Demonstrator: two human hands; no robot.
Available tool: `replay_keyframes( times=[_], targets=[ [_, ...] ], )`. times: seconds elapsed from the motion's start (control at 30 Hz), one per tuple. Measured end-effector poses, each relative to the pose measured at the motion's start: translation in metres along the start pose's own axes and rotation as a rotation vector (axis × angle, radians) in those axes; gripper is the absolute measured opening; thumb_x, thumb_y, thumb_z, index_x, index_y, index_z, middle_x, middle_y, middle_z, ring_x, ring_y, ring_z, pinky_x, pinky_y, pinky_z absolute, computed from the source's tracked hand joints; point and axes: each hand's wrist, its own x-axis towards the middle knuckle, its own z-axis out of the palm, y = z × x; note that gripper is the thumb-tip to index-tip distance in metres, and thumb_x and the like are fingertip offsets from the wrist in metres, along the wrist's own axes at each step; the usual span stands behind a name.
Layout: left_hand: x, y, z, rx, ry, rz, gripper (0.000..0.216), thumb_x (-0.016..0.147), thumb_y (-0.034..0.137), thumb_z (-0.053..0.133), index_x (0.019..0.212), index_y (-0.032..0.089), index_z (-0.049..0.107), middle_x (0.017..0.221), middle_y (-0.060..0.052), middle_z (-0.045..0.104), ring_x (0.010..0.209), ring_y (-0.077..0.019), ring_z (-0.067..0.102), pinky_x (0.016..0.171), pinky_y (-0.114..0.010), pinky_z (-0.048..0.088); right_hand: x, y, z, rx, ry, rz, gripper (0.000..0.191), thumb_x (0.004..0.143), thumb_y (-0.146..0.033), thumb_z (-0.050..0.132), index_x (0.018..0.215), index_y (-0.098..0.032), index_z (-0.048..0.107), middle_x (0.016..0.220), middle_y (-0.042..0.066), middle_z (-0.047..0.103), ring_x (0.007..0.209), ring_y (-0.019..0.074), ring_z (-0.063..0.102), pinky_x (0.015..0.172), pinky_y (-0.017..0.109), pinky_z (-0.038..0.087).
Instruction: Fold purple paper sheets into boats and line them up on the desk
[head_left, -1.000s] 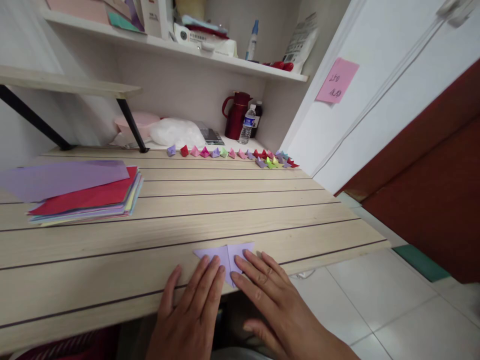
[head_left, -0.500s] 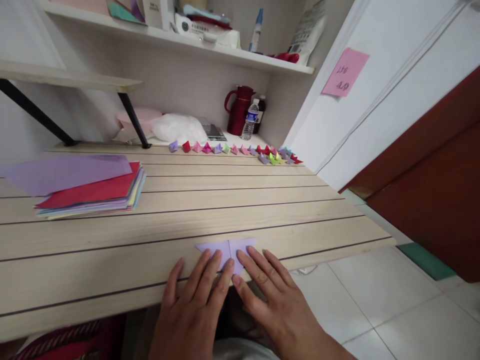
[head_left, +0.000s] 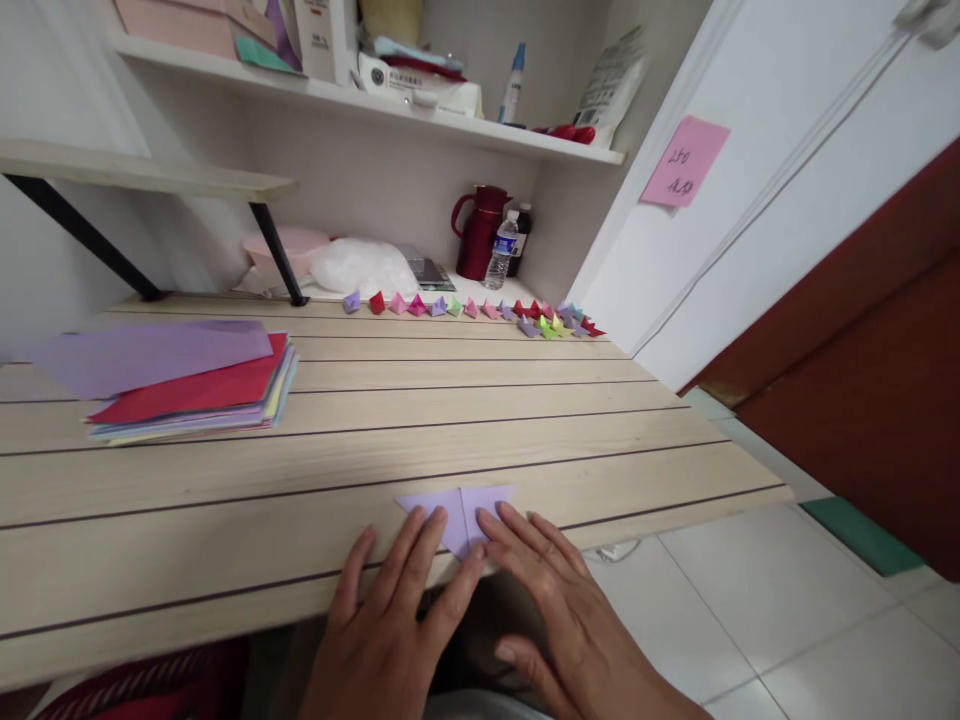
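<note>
A folded piece of lilac paper point(head_left: 459, 515), roughly a downward triangle with a seam down its middle, lies flat near the table's front edge. My left hand point(head_left: 405, 610) rests over its left side, fingers spread, fingertips on the paper and the tabletop. Across the right side lie the fingers of my right hand point(head_left: 559, 600), stretched out and pressing it down. The right thumb sits apart, off the table edge. Both hands cover part of the lower paper.
A stack of coloured paper point(head_left: 202, 385) lies at the left. Small folded paper pieces point(head_left: 417, 306) line the back edge. Behind them stand a dark red jug point(head_left: 482, 235) and a water bottle point(head_left: 501, 255). A low shelf's black leg point(head_left: 279, 255) meets the table at the back left.
My right thumb has drawn back from the paper toward me. The left index finger has shifted slightly right and down along the paper's lower part. The view has tilted a little.
</note>
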Motion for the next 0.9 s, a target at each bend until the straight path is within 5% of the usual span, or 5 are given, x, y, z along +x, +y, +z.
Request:
replay_keyframes(
  times=[0.33,0.63,0.83,0.9],
  targets=[
    [-0.005,0.004,0.019,0.017,0.083,-0.037,0.051,0.096,0.048,0.04,0.146,0.039,0.041,0.148,-0.006,0.053,0.144,-0.0222,0.035,0.121,-0.055,0.003,0.027,0.014,-0.01,-0.118,-0.122,-0.049,0.081,0.093,-0.075,0.035,0.149,-0.016,0.044,0.147,0.009,0.054,0.132,0.0313,0.049,0.102,0.046,0.045],
    [-0.004,0.002,0.017,0.044,0.077,-0.03,0.056,0.09,0.028,0.046,0.144,0.041,0.043,0.143,-0.004,0.059,0.132,-0.0226,0.05,0.121,-0.056,-0.001,0.051,0.031,-0.006,-0.19,-0.133,0.069,0.068,0.097,-0.063,0.046,0.152,-0.024,0.039,0.149,0.008,0.052,0.133,0.0336,0.047,0.106,0.053,0.042],
    [-0.004,0.004,0.015,0.07,0.072,-0.035,0.059,0.089,0.021,0.046,0.145,0.039,0.043,0.145,-0.004,0.057,0.136,-0.0212,0.046,0.121,-0.057,-0.001,0.04,0.037,-0.011,-0.137,-0.125,0.019,0.071,0.102,-0.059,0.033,0.158,-0.018,0.021,0.163,0.011,0.027,0.15,0.0303,0.023,0.119,0.056,0.026],
    [-0.005,0.004,0.018,0.068,0.092,-0.033,0.06,0.088,0.019,0.045,0.146,0.038,0.043,0.145,-0.004,0.057,0.142,-0.0211,0.039,0.121,-0.057,0.002,0.031,0.032,-0.009,-0.14,-0.13,-0.039,0.075,0.099,-0.063,0.038,0.158,-0.018,0.022,0.162,0.011,0.03,0.149,0.0318,0.025,0.118,0.057,0.027]
  ],
)
